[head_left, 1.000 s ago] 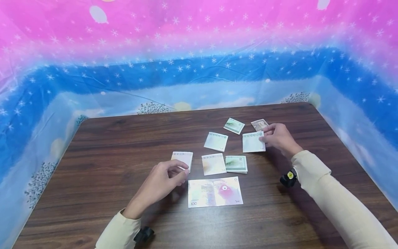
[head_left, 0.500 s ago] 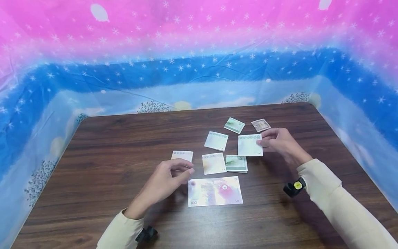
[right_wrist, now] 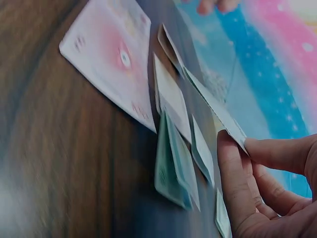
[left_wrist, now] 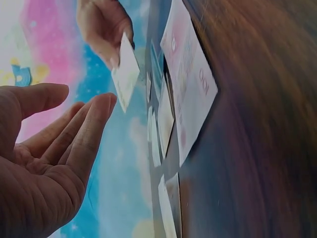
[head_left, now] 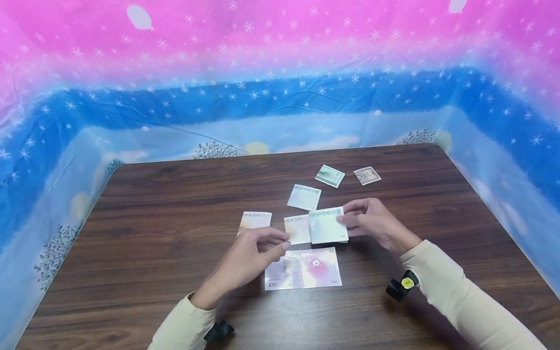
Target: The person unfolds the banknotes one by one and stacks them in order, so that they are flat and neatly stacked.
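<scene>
My right hand [head_left: 372, 222] pinches a folded pale green banknote [head_left: 328, 225] by its right edge between thumb and fingers. In the right wrist view this held banknote [right_wrist: 218, 106] is lifted above the others. Below it lies a folded green banknote [right_wrist: 173, 163], mostly hidden in the head view. My left hand [head_left: 249, 257] hovers with loosely bent fingers and nothing between them, over the left end of a spread pink 100 banknote [head_left: 321, 269]. Beside the held note is a folded yellowish banknote [head_left: 296, 231]. Behind the left hand lies a folded pinkish banknote [head_left: 255, 220].
Farther back on the dark wooden table [head_left: 175, 194] lie a folded pale banknote [head_left: 304, 197], a small green folded note [head_left: 330, 176] and a small brown folded note [head_left: 367, 175]. A pink and blue snowflake cloth [head_left: 280, 97] hangs round the table.
My right hand has carried the folded pale green banknote from the back right toward the left and nearer, over the green one. My left hand has shifted slightly right.
</scene>
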A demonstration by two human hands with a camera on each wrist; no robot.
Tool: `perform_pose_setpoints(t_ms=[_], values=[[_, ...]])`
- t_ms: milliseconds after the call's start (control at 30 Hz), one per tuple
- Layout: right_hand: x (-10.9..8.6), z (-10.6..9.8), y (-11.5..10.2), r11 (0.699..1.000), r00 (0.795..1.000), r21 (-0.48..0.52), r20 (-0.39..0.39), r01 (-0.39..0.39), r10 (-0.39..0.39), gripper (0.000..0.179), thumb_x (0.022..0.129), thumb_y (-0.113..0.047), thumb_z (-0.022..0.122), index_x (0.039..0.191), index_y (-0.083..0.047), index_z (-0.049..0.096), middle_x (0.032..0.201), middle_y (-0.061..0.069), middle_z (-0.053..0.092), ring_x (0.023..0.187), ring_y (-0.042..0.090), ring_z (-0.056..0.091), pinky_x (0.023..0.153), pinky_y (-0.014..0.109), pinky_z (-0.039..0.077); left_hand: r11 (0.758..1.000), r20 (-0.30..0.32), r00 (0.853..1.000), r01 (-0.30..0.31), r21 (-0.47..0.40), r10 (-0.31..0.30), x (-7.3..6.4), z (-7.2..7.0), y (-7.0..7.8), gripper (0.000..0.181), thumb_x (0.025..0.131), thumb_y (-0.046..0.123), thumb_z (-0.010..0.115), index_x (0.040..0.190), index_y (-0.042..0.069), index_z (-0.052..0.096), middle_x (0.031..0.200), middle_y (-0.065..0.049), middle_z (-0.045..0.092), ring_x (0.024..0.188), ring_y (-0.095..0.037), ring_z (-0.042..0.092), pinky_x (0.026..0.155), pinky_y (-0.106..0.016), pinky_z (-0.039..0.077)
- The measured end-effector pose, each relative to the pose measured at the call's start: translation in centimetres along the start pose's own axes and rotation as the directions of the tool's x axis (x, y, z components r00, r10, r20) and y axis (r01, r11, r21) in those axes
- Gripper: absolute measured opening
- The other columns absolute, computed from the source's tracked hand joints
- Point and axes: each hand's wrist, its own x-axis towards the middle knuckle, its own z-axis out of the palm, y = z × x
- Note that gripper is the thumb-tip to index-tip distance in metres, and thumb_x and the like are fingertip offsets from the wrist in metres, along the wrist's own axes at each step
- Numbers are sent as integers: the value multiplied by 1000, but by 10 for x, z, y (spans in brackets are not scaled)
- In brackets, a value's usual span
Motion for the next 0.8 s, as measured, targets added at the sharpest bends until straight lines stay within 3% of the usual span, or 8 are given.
perform_pose_setpoints(t_ms=[267, 600, 800], values=[[-4, 26, 1, 995, 998, 99, 70, 1, -8, 29, 91, 1, 69, 114, 13, 57, 97, 14, 70, 84, 20, 71, 79, 40, 61, 998, 5, 999, -43, 39, 43, 7, 16, 2, 20, 95, 13, 72, 111, 2, 75, 108, -5, 75, 96, -16, 73, 84, -30, 58], [-11, 46, -6, 989, 992, 149, 120, 21, -39, 32, 90, -1, 70, 115, 12, 55, 94, 11, 71, 82, 20, 71, 78, 39, 61, 999, -32, 999, -12, 35, 13, 14, 27, 0, 22, 95, 15, 72, 114, 3, 74, 114, -10, 74, 98, -18, 73, 84, -30, 58], [-11, 55, -9, 983, 990, 184, 137, -3, -22, 32, 90, 0, 70, 116, 10, 55, 95, 13, 71, 83, 23, 72, 81, 41, 61, 1000, -37, 999, -4, -22, 3, 16, 28, 2, 32, 94, 14, 73, 123, 0, 69, 123, -16, 70, 102, -23, 73, 82, -29, 59]])
